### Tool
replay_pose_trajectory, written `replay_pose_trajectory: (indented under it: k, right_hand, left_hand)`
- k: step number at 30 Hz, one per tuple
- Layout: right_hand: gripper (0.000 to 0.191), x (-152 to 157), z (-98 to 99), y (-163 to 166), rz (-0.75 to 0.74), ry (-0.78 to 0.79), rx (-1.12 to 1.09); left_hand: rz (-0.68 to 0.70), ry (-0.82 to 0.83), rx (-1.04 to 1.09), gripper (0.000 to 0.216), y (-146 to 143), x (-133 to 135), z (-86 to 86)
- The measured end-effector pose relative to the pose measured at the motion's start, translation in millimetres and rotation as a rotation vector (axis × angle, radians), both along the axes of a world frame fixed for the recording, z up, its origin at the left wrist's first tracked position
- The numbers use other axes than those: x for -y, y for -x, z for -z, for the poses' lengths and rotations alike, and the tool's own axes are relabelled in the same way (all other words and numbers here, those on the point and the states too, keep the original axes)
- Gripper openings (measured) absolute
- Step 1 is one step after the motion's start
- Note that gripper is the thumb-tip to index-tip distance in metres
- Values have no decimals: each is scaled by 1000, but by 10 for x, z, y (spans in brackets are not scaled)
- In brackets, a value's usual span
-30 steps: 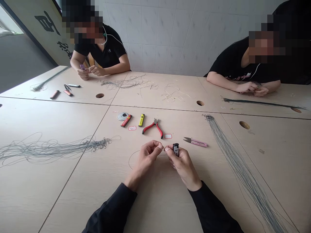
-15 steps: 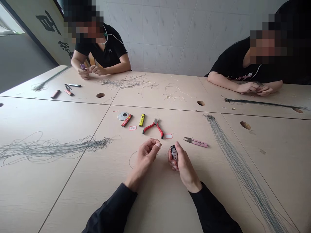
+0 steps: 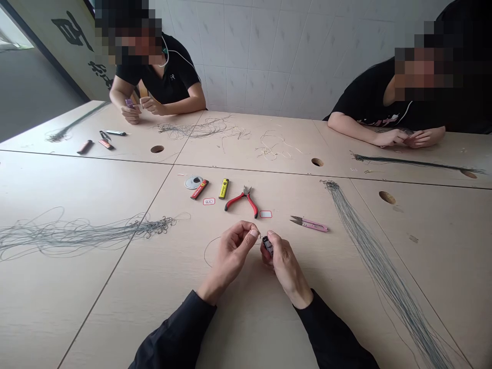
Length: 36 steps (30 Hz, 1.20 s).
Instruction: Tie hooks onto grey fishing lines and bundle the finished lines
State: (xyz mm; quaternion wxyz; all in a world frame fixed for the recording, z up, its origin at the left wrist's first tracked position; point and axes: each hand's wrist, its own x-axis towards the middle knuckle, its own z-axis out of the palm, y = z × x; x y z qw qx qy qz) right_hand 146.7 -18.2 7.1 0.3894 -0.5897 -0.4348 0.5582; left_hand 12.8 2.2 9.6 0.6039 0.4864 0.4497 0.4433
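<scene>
Between thumb and forefinger, my left hand (image 3: 235, 245) pinches a thin line (image 3: 205, 252); a tiny dark piece shows at the fingertips, too small to make out. The line loops down to the table left of that hand. My right hand (image 3: 285, 264) is wrapped round a dark lighter (image 3: 268, 246) with pale lettering, thumb at its top. The lighter's top is close to my left fingertips, and I cannot see a flame. Just beyond my hands lie red-handled pliers (image 3: 246, 197) and pink thread snips (image 3: 310, 224).
A red lighter (image 3: 199, 189), a yellow lighter (image 3: 223, 188) and a pale disc (image 3: 192, 183) lie beyond. Bundles of thin line lie at left (image 3: 96, 236) and right (image 3: 369, 256), with small hooks at their ends. Two people work across the table, near the left person's hand (image 3: 130, 114) and right person's hand (image 3: 425, 137).
My right hand has moved left with the lighter, closing the gap to my left fingertips, and the lighter has tilted. My left hand has barely moved.
</scene>
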Motion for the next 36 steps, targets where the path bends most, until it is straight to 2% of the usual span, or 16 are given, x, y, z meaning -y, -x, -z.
replay_pose_trajectory:
  k: [11, 15, 18, 20, 24, 26, 32, 36]
  right_hand:
    - [49, 1, 13, 26, 29, 17, -50]
    - [53, -5, 47, -10, 159, 35, -114]
    - [63, -3, 65, -47, 231, 42, -222]
    - [61, 6, 63, -56, 208, 13, -228]
    - [39, 34, 46, -46, 93, -129, -125]
    - [34, 41, 52, -43, 50, -188, -96]
    - [36, 13, 94, -55, 152, -222, -87]
    - [34, -2, 54, -45, 70, -259, -69]
  left_hand:
    - [14, -31, -39, 30, -6, 3, 17]
    - [18, -24, -32, 30, 1, -5, 0]
    - [8, -15, -30, 30, 12, -11, -15]
    - [5, -14, -36, 30, 17, -15, -19]
    - [-1, -16, -38, 30, 13, -24, -4]
    - [-1, -16, -32, 31, 8, -31, 6]
    - [-13, -28, -54, 30, 10, -45, 20]
    - [-4, -41, -82, 28, 34, -57, 65]
